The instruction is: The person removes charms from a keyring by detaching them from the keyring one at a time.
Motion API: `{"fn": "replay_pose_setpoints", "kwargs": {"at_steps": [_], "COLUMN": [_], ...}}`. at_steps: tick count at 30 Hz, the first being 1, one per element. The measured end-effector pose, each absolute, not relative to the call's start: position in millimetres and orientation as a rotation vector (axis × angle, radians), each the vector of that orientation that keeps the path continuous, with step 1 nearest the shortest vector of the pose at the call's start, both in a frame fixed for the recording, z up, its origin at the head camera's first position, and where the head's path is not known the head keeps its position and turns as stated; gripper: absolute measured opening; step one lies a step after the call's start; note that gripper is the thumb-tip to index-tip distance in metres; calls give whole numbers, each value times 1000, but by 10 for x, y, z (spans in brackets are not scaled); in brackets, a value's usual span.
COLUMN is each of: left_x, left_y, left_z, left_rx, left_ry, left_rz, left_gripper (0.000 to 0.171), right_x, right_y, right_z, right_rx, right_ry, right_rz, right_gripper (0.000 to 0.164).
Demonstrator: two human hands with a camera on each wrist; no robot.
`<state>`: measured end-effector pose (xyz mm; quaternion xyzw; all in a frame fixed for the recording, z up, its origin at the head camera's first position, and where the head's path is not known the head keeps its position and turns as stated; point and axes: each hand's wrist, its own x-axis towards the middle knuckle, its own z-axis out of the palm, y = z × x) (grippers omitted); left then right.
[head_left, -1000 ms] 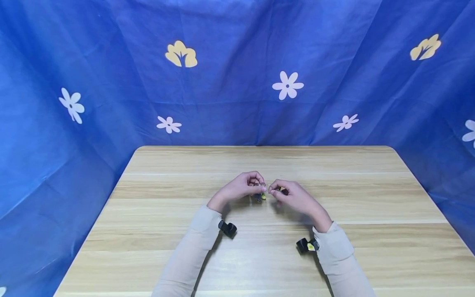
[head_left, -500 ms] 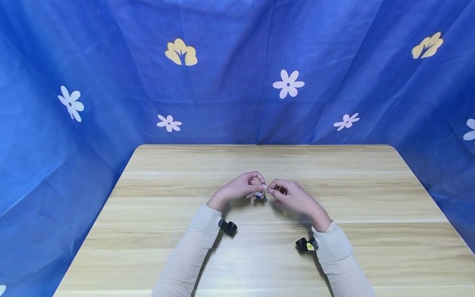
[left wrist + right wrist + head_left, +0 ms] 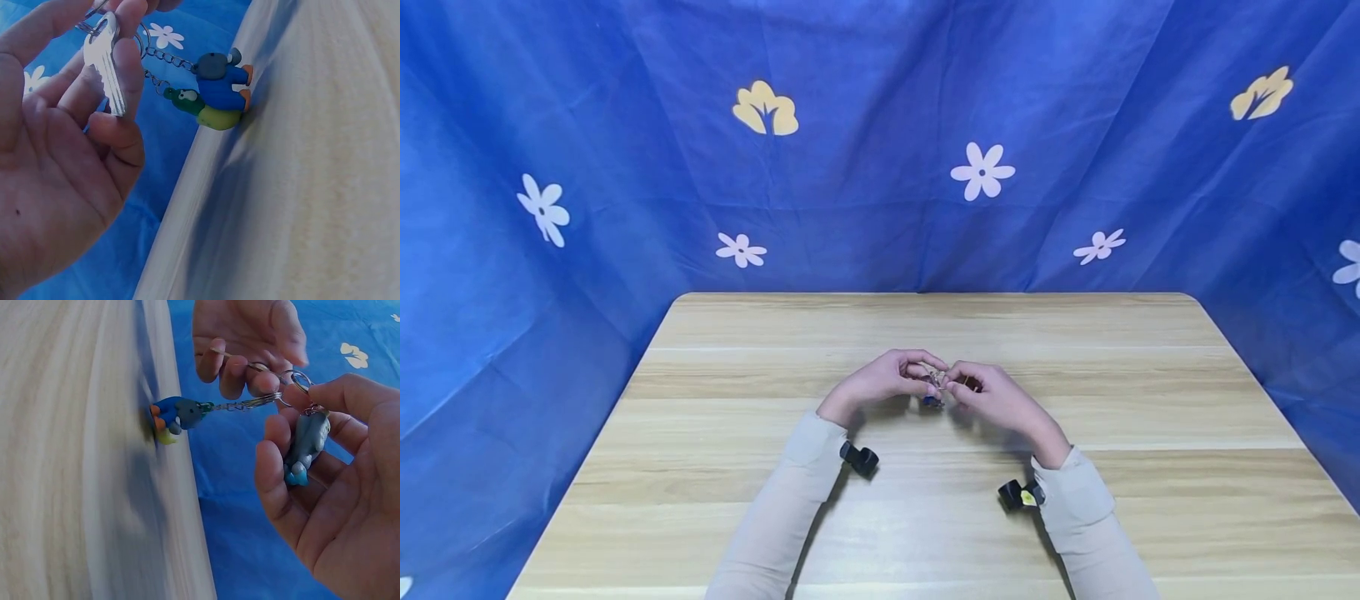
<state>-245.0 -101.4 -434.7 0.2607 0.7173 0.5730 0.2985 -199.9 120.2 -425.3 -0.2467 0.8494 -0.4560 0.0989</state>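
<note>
Over the middle of the table, my two hands meet at a bunch of linked metal rings. My right hand (image 3: 350, 506) pinches a split ring (image 3: 300, 379), with a grey figure charm (image 3: 307, 440) hanging against its curled fingers. My left hand (image 3: 56, 162) holds the other side of the bunch in its bent fingers, and a silver key (image 3: 107, 62) lies across them. From a chain (image 3: 169, 58) dangle two more charms: a blue figure with a grey head (image 3: 219, 84) and a green-and-yellow one (image 3: 215, 119). In the head view, the keychain (image 3: 932, 400) is largely covered by my fingers.
The wood-grain table (image 3: 737, 333) stretches around both hands, close below the dangling charms. A blue curtain (image 3: 880, 100) with flower prints hangs behind and beside it. Black wrist cameras (image 3: 860, 460) sit on both sleeves.
My left fingers have shifted slightly right and spread from the thumb. The dangling charms have swung and turned toward the right. My right hand keeps almost the same place.
</note>
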Motion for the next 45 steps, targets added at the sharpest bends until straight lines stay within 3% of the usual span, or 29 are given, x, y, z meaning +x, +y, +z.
{"fn": "replay_pose_setpoints", "kwargs": {"at_steps": [28,45], "left_x": [-2457,-2440], "left_y": [-1049,-1015], "left_z": [-4340,-4372], "left_rx": [789,697], "left_ry": [2130,1945], "left_rz": [1459,1586], "left_gripper": [23,26], "right_x": [-2018,-1993], "right_y": [1285,1263], "right_z": [-4240,-4213], "right_rx": [-705,-691], "right_ry": [2474,2456], "right_rz": [-1408,-1436], "right_gripper": [19,19]}}
